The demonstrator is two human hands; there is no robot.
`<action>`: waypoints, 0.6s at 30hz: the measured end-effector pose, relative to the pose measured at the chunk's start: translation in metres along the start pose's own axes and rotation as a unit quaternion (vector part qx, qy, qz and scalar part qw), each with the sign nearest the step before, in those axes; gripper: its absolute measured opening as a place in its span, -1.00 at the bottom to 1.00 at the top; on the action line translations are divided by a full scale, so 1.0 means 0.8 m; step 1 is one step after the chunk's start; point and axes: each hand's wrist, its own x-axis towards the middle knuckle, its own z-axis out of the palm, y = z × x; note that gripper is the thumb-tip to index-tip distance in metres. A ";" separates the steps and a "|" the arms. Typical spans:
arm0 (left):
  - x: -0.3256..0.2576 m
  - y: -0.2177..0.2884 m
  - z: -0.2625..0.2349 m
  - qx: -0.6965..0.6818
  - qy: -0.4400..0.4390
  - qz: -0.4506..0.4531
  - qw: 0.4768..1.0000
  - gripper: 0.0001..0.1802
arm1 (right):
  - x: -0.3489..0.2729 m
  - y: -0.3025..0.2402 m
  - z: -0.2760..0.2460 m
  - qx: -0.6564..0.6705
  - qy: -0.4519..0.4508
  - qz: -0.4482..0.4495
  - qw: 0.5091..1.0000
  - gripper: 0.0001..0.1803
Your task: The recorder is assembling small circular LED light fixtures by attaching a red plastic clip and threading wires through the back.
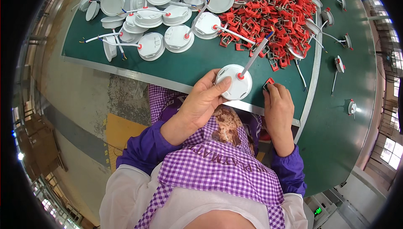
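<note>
a round white lamp housing (235, 82) is gripped at the near edge of the green table (197, 61) by the left hand (203, 99), fingers curled over its left rim and thumb pressed on its top. a white cable (255, 54) rises from a red grommet at its centre and slants up to the right. just beside it, a small red spring clip (268, 82) is pinched in the fingertips of the right hand (278, 105), apart from the housing. a heap of red clips (273, 8) is spread over the far right of the table, and a pile of white housings (155, 10) with cables is seen at the far left.
</note>
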 end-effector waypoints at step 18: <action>0.009 -0.020 0.020 0.157 0.021 0.115 0.981 -0.58 | 0.010 -0.039 -0.014 0.431 0.037 0.170 0.885 -0.84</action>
